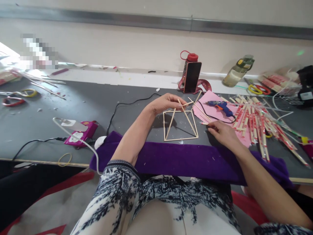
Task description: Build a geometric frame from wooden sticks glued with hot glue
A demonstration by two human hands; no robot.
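Note:
My left hand (168, 101) pinches a wooden chopstick at the top of a frame of joined chopsticks (182, 139). The frame has a four-sided base lying on the grey table, with sticks slanting up from it and crossing near my fingers. My right hand (222, 133) rests low at the frame's right, thumb and fingers closed together beside a small dark thing I cannot make out. Just beyond its fingertips lies a thin pale stick (204, 123). A blue glue gun (221, 107) lies on pink paper (207, 99) behind my right hand.
Paper-wrapped chopsticks (261, 125) are heaped at the right. A red-capped bottle (192, 57) with a phone (192, 77) against it and a clear bottle (237, 73) stand at the back. Purple cloth (176, 160) covers the front edge. Scissors (18, 94) and a magenta box (81, 133) lie left.

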